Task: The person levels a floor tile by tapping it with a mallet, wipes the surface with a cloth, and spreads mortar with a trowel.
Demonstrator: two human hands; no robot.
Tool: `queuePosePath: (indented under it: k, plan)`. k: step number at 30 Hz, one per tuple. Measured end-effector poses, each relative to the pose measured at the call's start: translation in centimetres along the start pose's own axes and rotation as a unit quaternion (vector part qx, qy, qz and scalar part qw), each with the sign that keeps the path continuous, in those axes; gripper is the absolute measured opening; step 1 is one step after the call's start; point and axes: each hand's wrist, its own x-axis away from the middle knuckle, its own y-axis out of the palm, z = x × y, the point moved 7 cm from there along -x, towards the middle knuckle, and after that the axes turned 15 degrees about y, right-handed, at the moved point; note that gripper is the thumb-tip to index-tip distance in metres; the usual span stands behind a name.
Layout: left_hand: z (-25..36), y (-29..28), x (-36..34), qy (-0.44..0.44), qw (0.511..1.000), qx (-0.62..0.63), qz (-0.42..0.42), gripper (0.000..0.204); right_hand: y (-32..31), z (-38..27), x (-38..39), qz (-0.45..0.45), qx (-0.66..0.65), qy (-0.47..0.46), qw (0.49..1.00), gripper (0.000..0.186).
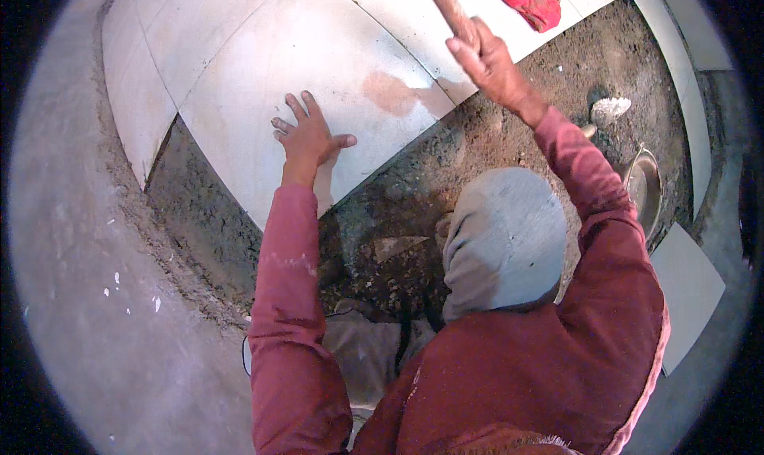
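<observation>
My left hand (310, 143) lies with fingers spread on a large pale floor tile (247, 129), close to its near corner. Up at the top right, my right hand (495, 71) is wrapped around a wooden tool handle (447, 8). The handle runs out past the upper edge of the view, so the tool's head is hidden. A damp brownish patch (390, 93) marks the tile surface between my two hands. Thin dark joints separate this tile from the neighbouring tiles (398, 9).
Bare dirt (629, 53) borders the tiles. A red cloth or bag (532, 3) rests on the tiles. A whitish lump (611, 108) and a metal pan (643, 191) are at right, near a loose tile (686, 296). My grey-clad knee (505, 240) is below; concrete floor (95, 296) lies left.
</observation>
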Motion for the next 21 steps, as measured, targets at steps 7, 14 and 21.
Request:
queuePosePath:
  k: [7,14,21]
  plan:
    - [-1.4,0.2,0.9,-0.019,1.0,-0.003,0.005,0.143,1.3,-1.3,-3.5,-0.07,0.146,0.034,0.986,0.057]
    - [1.9,0.3,-1.3,0.014,1.0,0.007,-0.005,0.146,3.7,10.4,-4.3,-0.059,0.268,-0.003,0.962,0.054]
    - [-1.5,-0.2,0.7,-0.003,1.0,0.008,0.012,0.146,2.7,-6.8,-7.0,0.014,0.02,-0.046,0.999,0.053]
